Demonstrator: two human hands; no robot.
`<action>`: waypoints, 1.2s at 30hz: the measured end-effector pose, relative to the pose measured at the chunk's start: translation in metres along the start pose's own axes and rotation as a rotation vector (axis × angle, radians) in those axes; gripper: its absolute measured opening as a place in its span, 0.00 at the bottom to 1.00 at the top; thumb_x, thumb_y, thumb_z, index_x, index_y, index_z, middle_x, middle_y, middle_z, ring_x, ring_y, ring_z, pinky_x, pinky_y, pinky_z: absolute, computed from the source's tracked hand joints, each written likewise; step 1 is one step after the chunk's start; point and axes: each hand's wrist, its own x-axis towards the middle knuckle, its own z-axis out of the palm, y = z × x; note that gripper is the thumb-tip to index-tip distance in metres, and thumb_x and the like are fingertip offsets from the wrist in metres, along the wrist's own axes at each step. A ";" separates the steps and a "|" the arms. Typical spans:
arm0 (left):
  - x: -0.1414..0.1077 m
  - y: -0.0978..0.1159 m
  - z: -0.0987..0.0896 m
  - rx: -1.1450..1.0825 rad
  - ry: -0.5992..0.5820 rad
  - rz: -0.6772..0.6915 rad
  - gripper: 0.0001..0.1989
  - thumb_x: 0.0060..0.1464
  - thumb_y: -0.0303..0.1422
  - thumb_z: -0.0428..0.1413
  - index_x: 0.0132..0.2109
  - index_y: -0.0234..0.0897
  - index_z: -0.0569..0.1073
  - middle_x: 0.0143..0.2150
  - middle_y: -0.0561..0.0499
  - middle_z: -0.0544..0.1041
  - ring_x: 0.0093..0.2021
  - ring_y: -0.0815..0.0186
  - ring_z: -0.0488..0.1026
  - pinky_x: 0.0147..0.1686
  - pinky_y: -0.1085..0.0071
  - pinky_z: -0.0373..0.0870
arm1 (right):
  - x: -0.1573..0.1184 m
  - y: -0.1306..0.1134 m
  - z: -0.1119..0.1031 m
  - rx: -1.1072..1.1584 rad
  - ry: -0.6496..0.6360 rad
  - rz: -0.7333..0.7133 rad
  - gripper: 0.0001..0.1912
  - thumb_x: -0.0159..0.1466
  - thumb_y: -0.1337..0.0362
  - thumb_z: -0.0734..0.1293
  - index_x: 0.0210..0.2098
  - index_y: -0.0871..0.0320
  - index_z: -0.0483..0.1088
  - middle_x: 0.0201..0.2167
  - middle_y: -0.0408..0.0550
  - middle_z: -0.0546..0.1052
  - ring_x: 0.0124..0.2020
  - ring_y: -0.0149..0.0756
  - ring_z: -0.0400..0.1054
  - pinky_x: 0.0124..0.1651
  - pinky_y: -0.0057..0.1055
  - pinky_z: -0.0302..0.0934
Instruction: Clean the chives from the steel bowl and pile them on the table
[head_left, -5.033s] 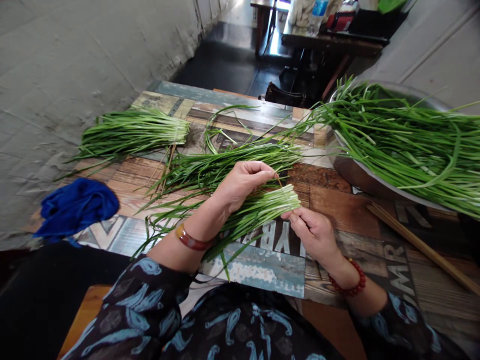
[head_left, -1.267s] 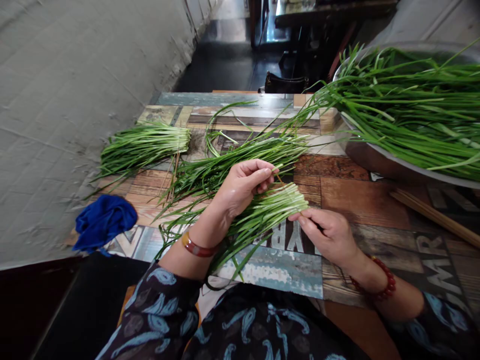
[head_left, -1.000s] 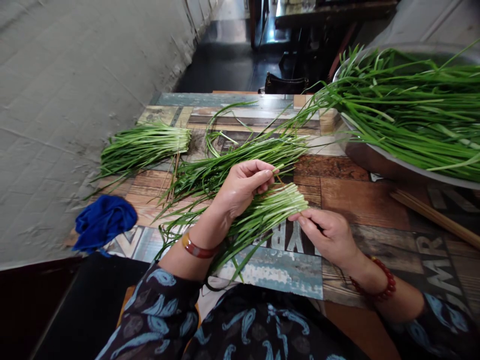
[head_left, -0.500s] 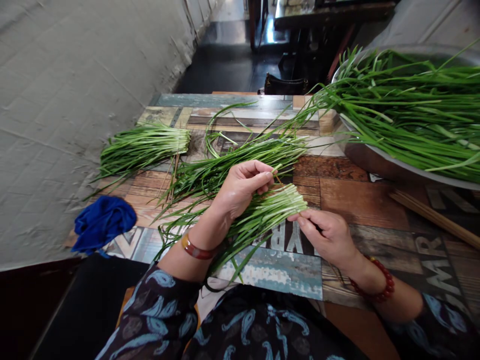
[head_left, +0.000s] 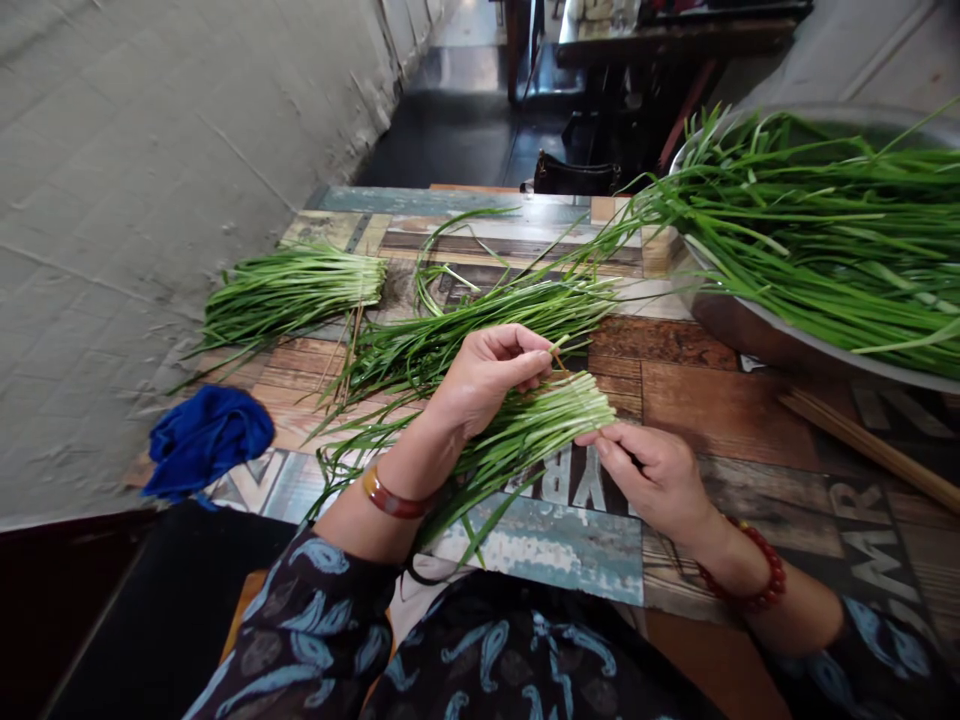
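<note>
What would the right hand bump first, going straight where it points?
The right hand would probably meet the nearest green bunch, at its pale end. Depth is unclear, so they may touch.

My sleeve (head_left: pixel 319 590): black w/ lt blue paisley. Cloth (head_left: pixel 210 440), lower L of frame: solid blue. My bead bracelet (head_left: pixel 766 575): red.

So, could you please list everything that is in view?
far bundle: one, green, left
loose greens: one pile, green, middle
near bundle: one, green, centre
bowl of greens: one, silver, right
cloth: one, blue, left
dry strands: several, brown, left
long strips: several, tan, right
table: one, multicoloured, centre
bag: one, black, beyond table
back table: one, dark, top
wall: one, grey, left
bracelets: two, brown and red, wrists
sleeves: two, patterned black, bottom
left hand: one, bare, over near bundle
right hand: one, bare, beside it
</note>
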 end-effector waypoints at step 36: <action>-0.002 -0.001 -0.006 0.016 -0.073 -0.037 0.14 0.43 0.39 0.69 0.31 0.31 0.80 0.30 0.49 0.79 0.31 0.70 0.70 0.35 0.74 0.64 | 0.000 0.000 0.001 0.011 -0.024 0.030 0.12 0.67 0.69 0.62 0.37 0.56 0.79 0.29 0.45 0.82 0.29 0.34 0.78 0.34 0.25 0.71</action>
